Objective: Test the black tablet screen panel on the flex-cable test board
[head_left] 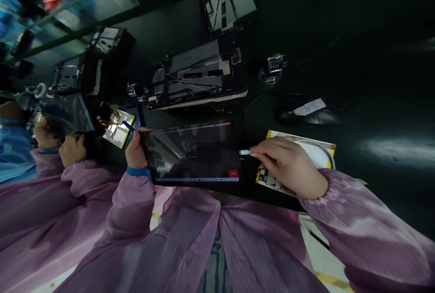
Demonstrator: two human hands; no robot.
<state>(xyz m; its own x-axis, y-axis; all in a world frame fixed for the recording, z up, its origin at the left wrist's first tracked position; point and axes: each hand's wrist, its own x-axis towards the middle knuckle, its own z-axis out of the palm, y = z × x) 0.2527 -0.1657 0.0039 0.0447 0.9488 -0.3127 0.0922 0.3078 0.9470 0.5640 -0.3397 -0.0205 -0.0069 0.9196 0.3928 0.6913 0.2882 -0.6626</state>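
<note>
My left hand [137,150] is closed around the left edge of a tablet [193,152], whose dark screen is lit with a bar along its lower side and a red square in the lower right corner. A blue pen-like stick [128,126] pokes out by the thumb of that hand. Between thumb and fingertips, my right hand [288,163] pinches a white cable plug [244,152] at the tablet's right edge. Whether the plug sits inside the port I cannot tell. Under my right hand lies a white board with yellow edges [317,152], and a pale cable loops over it.
Behind the tablet stands a stack of opened tablet bodies [200,73]; another stack [227,5] is farther back. A black mouse [309,110] with a paper label lies at right. Metal stands [272,70] are on the table. At left, a co-worker's hands [73,148] hold another tablet.
</note>
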